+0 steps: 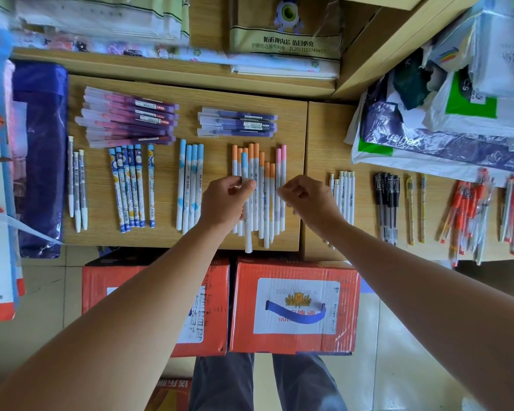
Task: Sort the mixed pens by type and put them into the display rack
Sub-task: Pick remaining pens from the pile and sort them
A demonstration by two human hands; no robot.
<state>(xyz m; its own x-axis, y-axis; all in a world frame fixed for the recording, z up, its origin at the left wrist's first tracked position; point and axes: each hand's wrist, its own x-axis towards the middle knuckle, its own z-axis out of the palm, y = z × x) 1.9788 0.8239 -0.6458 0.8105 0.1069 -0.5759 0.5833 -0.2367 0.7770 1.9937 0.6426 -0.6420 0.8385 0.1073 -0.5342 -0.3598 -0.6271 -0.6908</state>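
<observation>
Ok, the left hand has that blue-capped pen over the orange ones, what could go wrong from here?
The blue-capped pen gripped by the left hand lies across the orange-capped pens; lifting it could drag or scatter that row. Its lower end pokes past the table edge, so a slip may drop it toward the red boxes. The right hand is close to the pink-capped pens and might nudge them.

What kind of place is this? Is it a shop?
Most likely a stationery shop: lots of new pens sorted into matching groups on a wooden counter, wrapped notebooks on the shelf behind, and red cartons below.
</observation>
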